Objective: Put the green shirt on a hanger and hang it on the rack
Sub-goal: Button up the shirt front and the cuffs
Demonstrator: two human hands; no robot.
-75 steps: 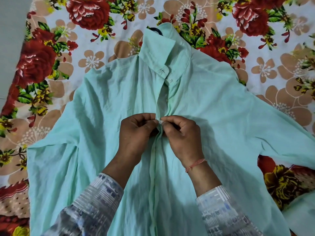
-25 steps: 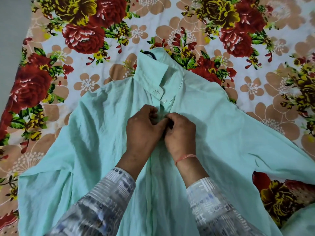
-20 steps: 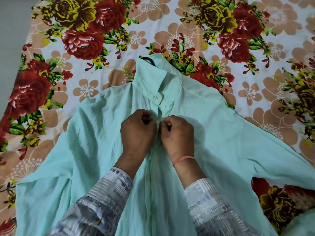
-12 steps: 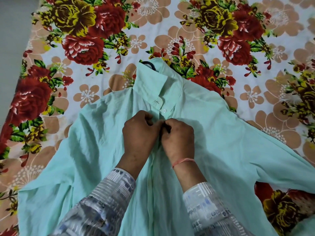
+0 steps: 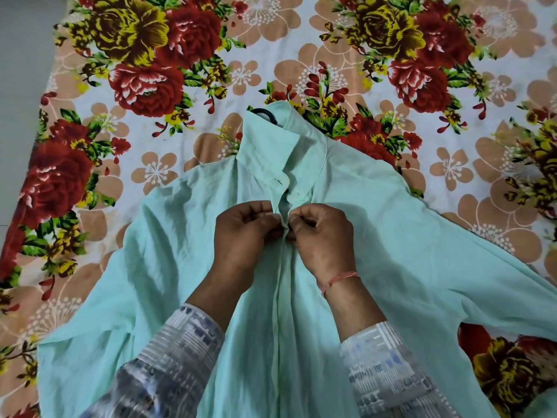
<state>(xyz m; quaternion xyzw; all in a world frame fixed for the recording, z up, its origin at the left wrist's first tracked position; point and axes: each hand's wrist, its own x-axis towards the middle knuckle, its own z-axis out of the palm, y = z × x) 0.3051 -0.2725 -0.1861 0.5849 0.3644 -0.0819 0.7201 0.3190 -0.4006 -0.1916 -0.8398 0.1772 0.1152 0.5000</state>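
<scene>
The green shirt (image 5: 407,251) lies face up on a flowered bed sheet, collar away from me and sleeves spread to both sides. A black hanger hook (image 5: 265,114) pokes out behind the collar; the hanger's body is hidden inside the shirt. My left hand (image 5: 244,233) pinches the left edge of the front placket just below the collar. My right hand (image 5: 321,233) pinches the right edge at the same spot, fingertips nearly touching the left hand's. One white button (image 5: 294,194) shows just above my hands.
The flowered bed sheet (image 5: 150,86) covers the whole surface around the shirt. A grey floor strip (image 5: 18,55) runs along the left edge of the bed. No rack is in view.
Both hands moved up the placket from mid-chest to just under the collar over the last seconds. In the last half second they stayed pinching at the same spot.
</scene>
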